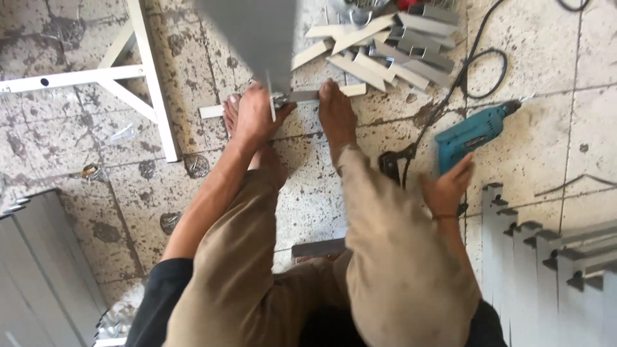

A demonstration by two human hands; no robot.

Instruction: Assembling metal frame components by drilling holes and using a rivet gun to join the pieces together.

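Khaki-trousered knees fill the near view. Right hand (448, 186) wraps its fingers around the blue plastic electric drill (472, 133), whose bit points up and away from them. Left hand (256, 115) pinches the thin upright grey metal sheet (271, 96) (feet pin a pale metal strip (302, 97) lying crosswise beneath).

Bare floor (546, 71) beyond drill (472, 132); cord (450, 96), metal offcuts (385, 51) leftward.

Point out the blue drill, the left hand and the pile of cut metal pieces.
blue drill (472, 133), head view, on its body.
left hand (257, 115), head view, back of the hand.
pile of cut metal pieces (392, 48), head view, middle of the heap.
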